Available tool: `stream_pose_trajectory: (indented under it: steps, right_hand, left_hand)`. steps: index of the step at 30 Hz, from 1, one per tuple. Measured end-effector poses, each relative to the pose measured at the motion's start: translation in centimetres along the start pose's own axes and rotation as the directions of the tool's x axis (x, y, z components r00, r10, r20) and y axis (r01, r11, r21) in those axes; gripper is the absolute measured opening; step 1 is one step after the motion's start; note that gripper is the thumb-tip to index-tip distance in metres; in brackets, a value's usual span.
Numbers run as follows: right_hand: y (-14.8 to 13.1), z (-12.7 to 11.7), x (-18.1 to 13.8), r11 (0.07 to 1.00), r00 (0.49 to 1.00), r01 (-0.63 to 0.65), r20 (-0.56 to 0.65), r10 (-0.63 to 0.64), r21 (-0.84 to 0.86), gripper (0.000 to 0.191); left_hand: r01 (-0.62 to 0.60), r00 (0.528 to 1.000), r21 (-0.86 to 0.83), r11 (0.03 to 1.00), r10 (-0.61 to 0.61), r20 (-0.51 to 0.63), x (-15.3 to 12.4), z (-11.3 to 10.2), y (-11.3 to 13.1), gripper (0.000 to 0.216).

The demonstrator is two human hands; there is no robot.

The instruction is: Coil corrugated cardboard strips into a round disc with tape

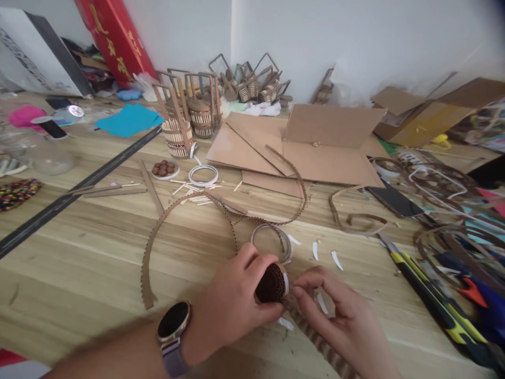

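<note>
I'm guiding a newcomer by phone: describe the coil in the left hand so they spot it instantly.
Over the wooden table, find the left hand with a watch on its wrist. It grips a dark brown, round coil; unlike the loose strip nearby, this is tightly wound, with a white patch at its side.

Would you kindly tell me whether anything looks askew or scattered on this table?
Yes, mildly: several baskets by the wall lie jumbled and tipped, unlike the upright baskets to the left. Pale sticks lie strewn beside the white tape roll, and white strips are scattered near the right hand.
</note>
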State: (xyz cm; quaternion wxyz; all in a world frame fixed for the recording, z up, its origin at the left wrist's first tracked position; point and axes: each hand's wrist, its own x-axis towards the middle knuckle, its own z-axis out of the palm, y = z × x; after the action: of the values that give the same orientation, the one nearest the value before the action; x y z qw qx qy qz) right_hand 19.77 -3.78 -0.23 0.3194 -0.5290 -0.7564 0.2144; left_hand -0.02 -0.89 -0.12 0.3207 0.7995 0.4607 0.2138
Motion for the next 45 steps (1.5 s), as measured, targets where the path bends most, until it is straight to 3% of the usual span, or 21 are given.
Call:
stream_pose_trajectory:
  steps: [9, 26, 31, 45]
  right_hand:
    - [-0.9, 1.0, -0.2, 0.987, 0.984, 0.113, -0.124, -0.127, -0.115, 0.012]
    - [-0.7, 1.1, -0.3, 0.980, 0.983, 0.123, -0.113, -0.141, -0.153, 0.015]
    - [-0.3, 1.0, -0.4, 0.966, 0.979, 0.169, -0.081, -0.187, -0.194, 0.006]
    - [-0.5, 1.1, -0.3, 0.949, 0.969, 0.224, -0.050, -0.240, -0.221, 0.009]
  left_hand:
    - [0.033, 0.999, 0.020, 0.999, -0.033, -0.014, -0.1, 0.2, 0.1, 0.048]
    - [0.039, 0.999, 0.043, 0.998, -0.038, -0.010, 0.0, 0.2, 0.1, 0.045]
    - [0.044, 0.999, 0.053, 0.998, -0.044, 0.002, -0.1, 0.2, 0.2, 0.043]
    - [0.010, 1.000, 0.079, 0.997, -0.011, 0.016, -0.2, 0.5, -0.1, 0.043]
